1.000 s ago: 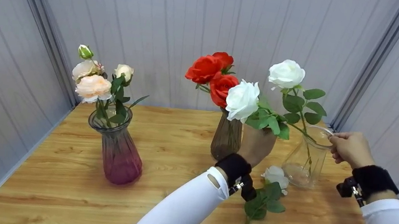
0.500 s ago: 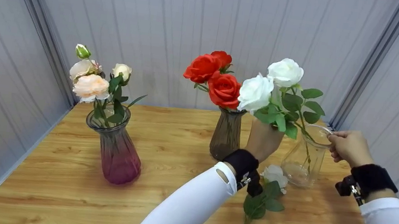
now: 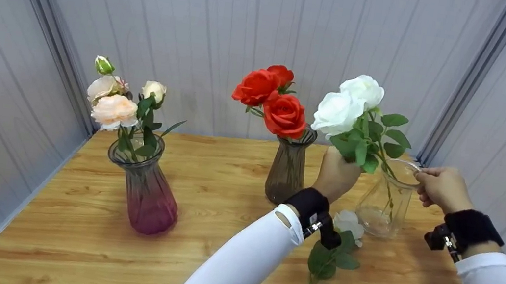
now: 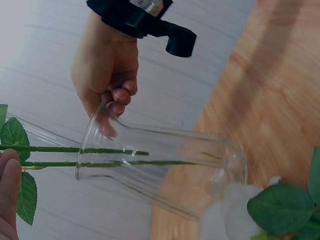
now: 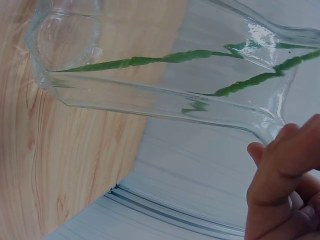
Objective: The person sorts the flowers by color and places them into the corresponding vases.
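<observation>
My left hand (image 3: 338, 174) grips the stem of a white rose (image 3: 337, 114), its bloom tilted left above the hand. Between the right thumb and fingers the rim of a clear glass vase (image 3: 381, 212) is pinched; that right hand (image 3: 445, 189) is on the vase's right side. A second white rose (image 3: 370, 90) stands in the vase, partly behind the held one. In the left wrist view two green stems (image 4: 112, 150) run through the vase mouth, one ending partway down. A third white rose (image 3: 349, 225) lies on the table before the vase.
A smoky brown vase (image 3: 286, 176) with red roses (image 3: 284, 115) stands left of my left hand. Farther left is a pink-tinted vase (image 3: 153, 202) holding peach flowers (image 3: 115, 110). Panel walls enclose the wooden table (image 3: 117, 261) at the back and sides.
My left hand has moved right with the white rose, bringing its bloom against the rose in the vase and its stem into the vase mouth. The right hand stays on the rim.
</observation>
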A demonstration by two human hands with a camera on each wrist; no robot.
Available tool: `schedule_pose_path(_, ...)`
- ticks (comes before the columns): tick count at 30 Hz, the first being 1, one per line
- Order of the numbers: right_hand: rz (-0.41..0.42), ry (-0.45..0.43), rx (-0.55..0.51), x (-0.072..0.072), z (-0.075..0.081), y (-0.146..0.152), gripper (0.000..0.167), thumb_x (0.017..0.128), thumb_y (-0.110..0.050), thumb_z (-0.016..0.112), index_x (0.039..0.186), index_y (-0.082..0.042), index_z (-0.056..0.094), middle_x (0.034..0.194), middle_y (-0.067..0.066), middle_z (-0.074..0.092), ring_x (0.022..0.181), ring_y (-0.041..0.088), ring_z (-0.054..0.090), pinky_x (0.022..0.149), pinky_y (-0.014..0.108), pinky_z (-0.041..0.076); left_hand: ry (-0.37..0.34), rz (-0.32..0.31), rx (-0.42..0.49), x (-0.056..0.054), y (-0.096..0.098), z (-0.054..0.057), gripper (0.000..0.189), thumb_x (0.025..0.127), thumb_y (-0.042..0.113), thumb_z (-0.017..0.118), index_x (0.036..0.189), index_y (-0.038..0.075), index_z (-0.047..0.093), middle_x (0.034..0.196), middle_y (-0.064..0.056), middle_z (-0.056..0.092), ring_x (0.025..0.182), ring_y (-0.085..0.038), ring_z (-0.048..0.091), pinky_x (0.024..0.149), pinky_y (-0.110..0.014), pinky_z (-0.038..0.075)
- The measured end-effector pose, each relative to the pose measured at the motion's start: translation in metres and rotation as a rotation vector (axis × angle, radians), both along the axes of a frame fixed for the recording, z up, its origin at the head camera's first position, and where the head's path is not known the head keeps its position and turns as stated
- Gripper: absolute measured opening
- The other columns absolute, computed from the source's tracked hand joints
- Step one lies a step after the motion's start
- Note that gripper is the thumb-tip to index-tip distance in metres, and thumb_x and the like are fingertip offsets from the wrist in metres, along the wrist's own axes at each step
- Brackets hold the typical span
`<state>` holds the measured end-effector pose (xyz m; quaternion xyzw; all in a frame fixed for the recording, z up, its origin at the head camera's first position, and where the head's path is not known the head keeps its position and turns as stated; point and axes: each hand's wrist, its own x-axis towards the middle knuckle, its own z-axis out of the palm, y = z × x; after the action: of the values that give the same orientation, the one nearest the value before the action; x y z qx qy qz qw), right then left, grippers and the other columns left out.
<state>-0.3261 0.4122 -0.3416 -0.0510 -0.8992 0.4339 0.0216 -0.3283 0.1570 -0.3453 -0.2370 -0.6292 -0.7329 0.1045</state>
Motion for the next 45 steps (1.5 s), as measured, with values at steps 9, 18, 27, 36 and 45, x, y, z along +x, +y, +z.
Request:
schedule_pose_path(9, 0.015, 0.004, -0.019, 0.002, 0.000, -0.004, 0.047, 0.113, -0.016, 0.049, 0.141, 0.021, 0.056, 0.067, -0.005, 0.065, 0.056, 0.006, 0.063, 0.056, 0.026, 0.060, -0.220, -0.251, 0.125, -0.001, 0.002, -0.004, 0.033, 0.105, 0.004, 0.068, 0.136, -0.007, 0.070, 0.133, -0.022, 0.074, 0.121, -0.021, 0.075, 0.099, -0.027, 0.061)
schedule_pose_path(18, 0.013, 0.010, -0.021, 0.001, -0.001, -0.006, 0.045, 0.114, -0.017, 0.048, 0.140, 0.019, 0.057, 0.067, -0.006, 0.065, 0.055, 0.005, 0.061, 0.055, 0.025, 0.060, -0.354, -0.358, 0.029, -0.002, 0.005, -0.005, 0.051, 0.119, 0.023, 0.044, 0.166, 0.003, 0.040, 0.168, -0.020, 0.047, 0.156, -0.035, 0.049, 0.125, -0.040, 0.045)
schedule_pose_path(27, 0.018, 0.017, -0.020, 0.002, 0.000, -0.006, 0.046, 0.114, -0.017, 0.048, 0.140, 0.020, 0.057, 0.066, -0.006, 0.063, 0.055, 0.004, 0.060, 0.055, 0.025, 0.059, -0.269, -0.201, -0.378, -0.004, -0.009, -0.019, 0.046, 0.117, 0.028, 0.049, 0.154, 0.002, 0.058, 0.142, -0.020, 0.067, 0.124, -0.030, 0.069, 0.092, -0.033, 0.061)
schedule_pose_path(36, 0.009, 0.002, -0.014, 0.003, 0.000, -0.006, 0.047, 0.115, -0.018, 0.048, 0.141, 0.019, 0.057, 0.066, -0.007, 0.064, 0.056, 0.005, 0.061, 0.056, 0.025, 0.060, -0.245, -0.173, -0.851, -0.003, -0.029, -0.041, 0.017, 0.102, 0.014, 0.075, 0.108, -0.001, 0.078, 0.099, -0.011, 0.077, 0.071, -0.013, 0.065, 0.064, -0.023, 0.052)
schedule_pose_path(45, -0.001, -0.005, -0.020, 0.002, 0.001, -0.002, 0.046, 0.115, -0.018, 0.048, 0.140, 0.020, 0.057, 0.067, -0.007, 0.064, 0.056, 0.004, 0.061, 0.055, 0.025, 0.060, -0.256, -0.258, -1.107, 0.007, -0.037, -0.062, 0.021, 0.091, 0.005, 0.082, 0.072, 0.008, 0.073, 0.061, 0.000, 0.062, 0.050, -0.011, 0.051, 0.051, -0.026, 0.047)
